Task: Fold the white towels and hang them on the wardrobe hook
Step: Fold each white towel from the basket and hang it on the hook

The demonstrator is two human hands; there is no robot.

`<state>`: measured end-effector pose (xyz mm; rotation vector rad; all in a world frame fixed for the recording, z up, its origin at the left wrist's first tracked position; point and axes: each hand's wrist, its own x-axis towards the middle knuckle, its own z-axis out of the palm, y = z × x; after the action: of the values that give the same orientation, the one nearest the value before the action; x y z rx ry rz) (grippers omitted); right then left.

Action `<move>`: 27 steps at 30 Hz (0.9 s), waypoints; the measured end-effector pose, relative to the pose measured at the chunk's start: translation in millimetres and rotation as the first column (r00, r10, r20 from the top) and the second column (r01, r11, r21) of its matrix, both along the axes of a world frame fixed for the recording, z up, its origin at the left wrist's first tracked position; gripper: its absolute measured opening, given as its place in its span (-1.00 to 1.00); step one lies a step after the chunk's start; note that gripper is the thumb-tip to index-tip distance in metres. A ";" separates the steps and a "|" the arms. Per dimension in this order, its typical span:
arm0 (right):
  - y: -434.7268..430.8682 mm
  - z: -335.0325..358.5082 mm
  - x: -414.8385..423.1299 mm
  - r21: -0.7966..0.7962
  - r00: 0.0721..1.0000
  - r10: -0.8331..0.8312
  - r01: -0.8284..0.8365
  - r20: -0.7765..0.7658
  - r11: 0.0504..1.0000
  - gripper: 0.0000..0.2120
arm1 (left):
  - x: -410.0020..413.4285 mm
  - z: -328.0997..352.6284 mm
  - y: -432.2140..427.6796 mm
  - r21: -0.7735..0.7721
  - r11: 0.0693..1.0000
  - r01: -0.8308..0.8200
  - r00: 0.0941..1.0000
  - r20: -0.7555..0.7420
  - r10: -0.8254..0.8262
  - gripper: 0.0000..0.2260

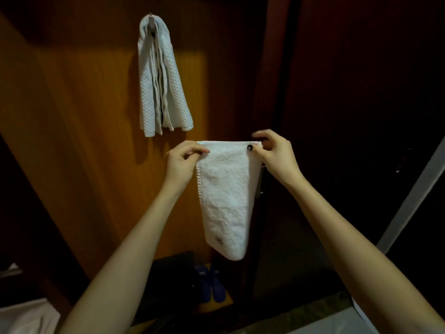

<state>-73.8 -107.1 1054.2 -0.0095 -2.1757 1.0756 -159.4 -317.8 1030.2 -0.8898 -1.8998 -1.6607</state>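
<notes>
I hold a folded white towel [225,196] up in front of the wooden wardrobe panel [84,104]; it hangs down and narrows to a rounded end. My left hand [184,160] pinches its top left corner, and my right hand [274,153] pinches its top right corner, thumb on the front. Above and to the left, a white waffle-textured towel [160,78] hangs folded over the wardrobe hook [151,20], of which only a small metal part shows.
A dark wardrobe door [349,92] stands to the right with a metal handle [261,182] partly hidden behind the towel. Blue slippers [212,283] lie on the floor below beside a dark box [168,276]. White bedding [26,317] shows at the lower left.
</notes>
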 end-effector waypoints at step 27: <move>-1.8 -32.4 24.0 0.235 0.999 -0.021 0.027 -0.029 0.972 -0.54 | 35.9 -21.7 28.4 -0.181 0.983 -0.020 0.999 0.029 0.026 -0.59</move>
<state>-49.8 -108.9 1021.8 0.0854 -2.2607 0.7940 -123.6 -289.4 1008.5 -0.9118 -2.1007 -1.5147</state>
